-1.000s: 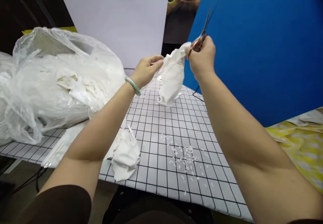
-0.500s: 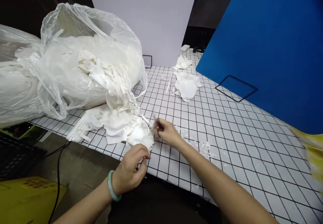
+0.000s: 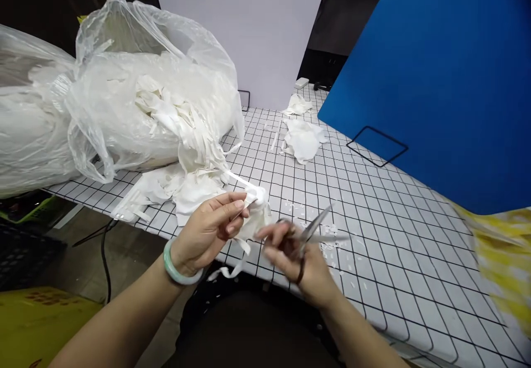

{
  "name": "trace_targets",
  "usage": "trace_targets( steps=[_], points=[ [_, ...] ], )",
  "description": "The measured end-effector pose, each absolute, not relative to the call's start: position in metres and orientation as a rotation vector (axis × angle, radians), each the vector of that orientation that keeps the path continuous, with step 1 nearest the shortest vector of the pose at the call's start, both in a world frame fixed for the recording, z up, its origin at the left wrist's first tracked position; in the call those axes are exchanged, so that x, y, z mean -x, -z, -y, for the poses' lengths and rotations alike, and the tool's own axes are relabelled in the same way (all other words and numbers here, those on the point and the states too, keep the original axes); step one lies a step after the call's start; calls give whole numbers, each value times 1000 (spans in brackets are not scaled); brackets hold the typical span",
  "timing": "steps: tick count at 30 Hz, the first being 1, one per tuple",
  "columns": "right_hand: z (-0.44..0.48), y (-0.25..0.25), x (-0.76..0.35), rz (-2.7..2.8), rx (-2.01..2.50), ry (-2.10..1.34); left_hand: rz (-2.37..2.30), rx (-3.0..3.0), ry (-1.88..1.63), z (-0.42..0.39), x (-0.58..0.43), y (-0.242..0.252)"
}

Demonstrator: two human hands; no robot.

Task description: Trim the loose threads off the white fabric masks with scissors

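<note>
And the left hand has a white cloth pinched between thumb and fingers, right by the table's near edge! The right hand, blurred, grips scissors, blades spread, pointing away from the cloth; whether its fingertips touch it, I can't tell.

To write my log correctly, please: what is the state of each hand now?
Left hand: closed, pinching a white piece.
Right hand: holding scissors, their blades apart.
</note>
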State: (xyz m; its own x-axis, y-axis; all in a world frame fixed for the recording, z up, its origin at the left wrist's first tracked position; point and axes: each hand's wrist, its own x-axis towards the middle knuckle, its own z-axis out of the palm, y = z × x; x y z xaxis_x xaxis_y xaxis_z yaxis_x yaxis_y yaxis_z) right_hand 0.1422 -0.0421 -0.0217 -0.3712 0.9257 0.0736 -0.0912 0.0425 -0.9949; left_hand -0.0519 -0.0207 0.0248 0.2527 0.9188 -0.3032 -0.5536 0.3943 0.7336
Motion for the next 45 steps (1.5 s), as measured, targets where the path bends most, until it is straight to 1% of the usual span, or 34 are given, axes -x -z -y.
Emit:
trace_targets(
  steps=[2, 4, 7, 12, 14, 17, 21, 24, 27, 30, 32, 34, 36, 38, 40, 42, 45],
  points=[
    [26, 27, -143, 1376, 946, -1289, -811, -593, -1054, 23, 52, -27],
    [8, 30, -140, 1439, 965, -1226, -807, -648, -1005, 25, 51, -27],
    [-16, 32, -134, 1476, 987, -1312, -860, -901, -929, 24, 55, -25],
    [-47, 15, -138, 1217, 915, -1431, -1264, -1833, -992, 23, 73, -14],
    [-55, 4, -138, 1213, 907, -1491, -1295, -2034, -927, 25, 77, -11],
    [-60, -9, -131, 1190, 900, -1530, -1231, -1872, -838, 26, 81, -10],
    [-60, -15, -125, 1185, 858, -1525, -1205, -1440, -932, 21, 84, -7],
    [-61, -13, -124, 1216, 807, -1504, -1130, -1260, -895, 19, 86, -7],
    [-64, -8, -123, 1206, 767, -1434, -981, -1142, -813, 22, 86, -12],
    [-67, -3, -126, 1210, 743, -1355, -935, -1164, -798, 25, 87, -17],
    [-64, 1, -130, 1288, 764, -1272, -944, -1250, -910, 25, 88, -21],
    [-55, 9, -133, 1396, 821, -1208, -929, -1304, -1104, 24, 85, -23],
    [-38, 24, -131, 1477, 882, -1249, -857, -1270, -1252, 22, 78, -23],
    [-17, 40, -128, 1511, 923, -1364, -772, -1185, -1306, 21, 67, -19],
    [3, 52, -127, 1542, 981, -1384, -737, -1141, -1321, 21, 53, -11],
    [17, 54, -134, 1632, 1084, -1236, -792, -1186, -1333, 22, 38, -1],
    [28, 40, -157, 1848, 1223, -930, -913, -1358, -1323, 26, 22, 11]
  ],
)
